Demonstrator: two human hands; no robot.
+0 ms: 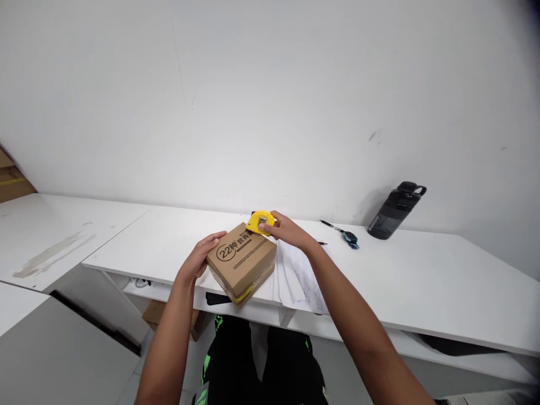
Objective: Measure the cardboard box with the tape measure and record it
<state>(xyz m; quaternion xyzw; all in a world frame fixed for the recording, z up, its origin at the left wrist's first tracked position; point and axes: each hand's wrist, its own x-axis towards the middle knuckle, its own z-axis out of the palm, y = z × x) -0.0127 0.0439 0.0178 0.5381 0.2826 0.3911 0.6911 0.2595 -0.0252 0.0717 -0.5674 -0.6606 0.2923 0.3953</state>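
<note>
A small brown cardboard box (242, 261) with black print lies on the white desk (405, 281) near its front edge. My left hand (201, 256) rests against the box's left side, fingers curled onto its top corner. My right hand (283, 229) is closed on a yellow tape measure (259, 221), which sits at the box's far top corner.
White printed sheets (295, 275) lie under and to the right of the box. A pen and a blue object (349, 237) lie further back, a dark water bottle (394, 212) on its side by the wall. Another white table (50, 236) stands left; a cardboard box (154, 315) sits below the desk.
</note>
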